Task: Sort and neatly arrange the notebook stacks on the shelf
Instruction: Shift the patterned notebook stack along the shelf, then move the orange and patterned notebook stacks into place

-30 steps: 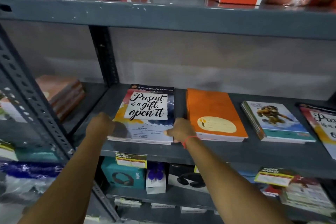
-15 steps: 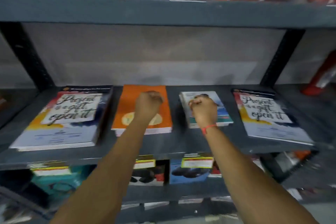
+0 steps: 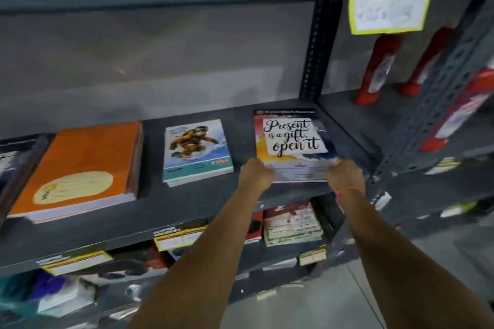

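Observation:
On the grey metal shelf (image 3: 187,203) lie three notebook stacks in a row. The "Present is a gift, open it" stack (image 3: 292,139) is at the right end. My left hand (image 3: 255,172) grips its near left corner, and my right hand (image 3: 344,173), with a red thread at the wrist, grips its near right corner. A smaller stack with a cartoon figure on the cover (image 3: 196,151) lies in the middle. A thick orange stack (image 3: 80,168) sits to the left. The edge of another stack (image 3: 10,160) shows at the far left.
A perforated upright post (image 3: 316,48) stands behind the right stack, and a slanted one (image 3: 438,93) to its right. Red bottles (image 3: 379,67) stand in the neighbouring bay. Yellow price tags (image 3: 391,2) hang on shelf edges. Boxed goods (image 3: 291,224) fill the lower shelf.
The view swung right along the shelf. My hands left the first "Present is a gift" stack, passed the orange and cartoon stacks, and now hold the right-hand "Present is a gift" stack.

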